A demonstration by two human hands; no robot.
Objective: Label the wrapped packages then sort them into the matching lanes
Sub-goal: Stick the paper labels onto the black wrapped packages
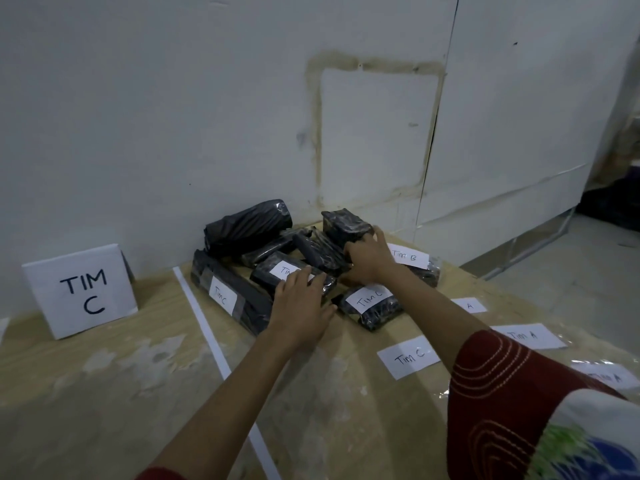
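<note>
The right hand (367,259) reaches to the far right of the pile of black wrapped packages (249,225) by the wall (173,116). It grasps a block package (344,225), thumb up its right side and fingers curled at its near lower edge. No label shows on the faces of the block that can be seen. The loose labels (408,356) lie on the desk (104,393) near and to the right of that hand, alongside the right forearm. So labelling this block probably means drawing it near and right, and the right hand is much the nearer to them.

The left hand (301,301) lies flat, fingers extended and holding nothing, on a flat package (273,268). Its label reads "Tim", with the lane letter hidden by the fingers.

Just left of it lies a long package (225,296) marked Tim C. Its long axis runs from far left to near right, roughly parallel to the white tape strip (207,334). The TIM C sign (79,291) stands well left of the strip, so that lane lies to the left of the whole pile, on the left hand's side.
</note>
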